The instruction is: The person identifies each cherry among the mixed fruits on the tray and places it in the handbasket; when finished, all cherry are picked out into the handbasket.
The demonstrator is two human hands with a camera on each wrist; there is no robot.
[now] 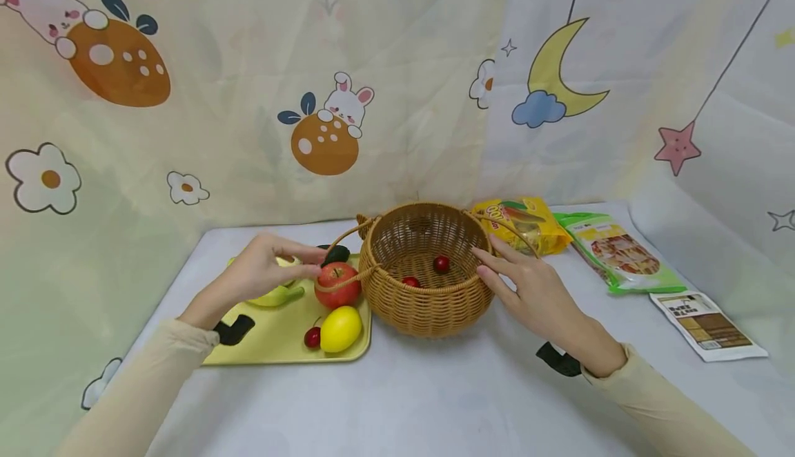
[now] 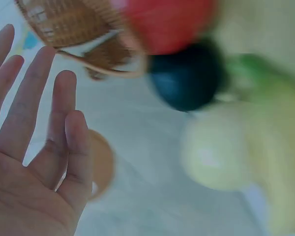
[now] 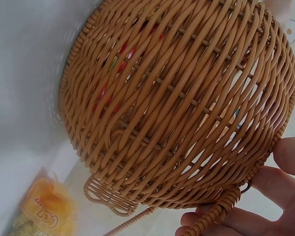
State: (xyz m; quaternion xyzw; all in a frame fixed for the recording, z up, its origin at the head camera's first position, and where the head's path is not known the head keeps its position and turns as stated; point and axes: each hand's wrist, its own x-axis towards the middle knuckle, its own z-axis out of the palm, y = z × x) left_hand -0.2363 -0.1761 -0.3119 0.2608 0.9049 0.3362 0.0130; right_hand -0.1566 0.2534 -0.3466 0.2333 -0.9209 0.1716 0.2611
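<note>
A round wicker basket (image 1: 428, 315) stands on the table with a cherry (image 1: 442, 264) and another cherry (image 1: 410, 282) inside. My left hand (image 1: 263, 272) reaches to its left handle, fingertips right at the loop; in the left wrist view the fingers (image 2: 27, 115) are extended and spread. That handle hangs over a red apple (image 1: 337, 274). On the basket's right side, my right hand (image 1: 537, 295) touches the rim with nearly straight fingers. The right wrist view has its thumb (image 3: 291, 155) at the rim and other fingers behind the wrapped handle (image 3: 214, 214).
Left of the basket lies a yellow tray (image 1: 267, 343) with a lemon (image 1: 341, 329), a cherry (image 1: 312, 337), a banana (image 1: 279, 297) and a dark green item (image 1: 336, 255). At right are a yellow bag (image 1: 528, 222), a green-edged packet (image 1: 621, 253) and a white pouch (image 1: 708, 326).
</note>
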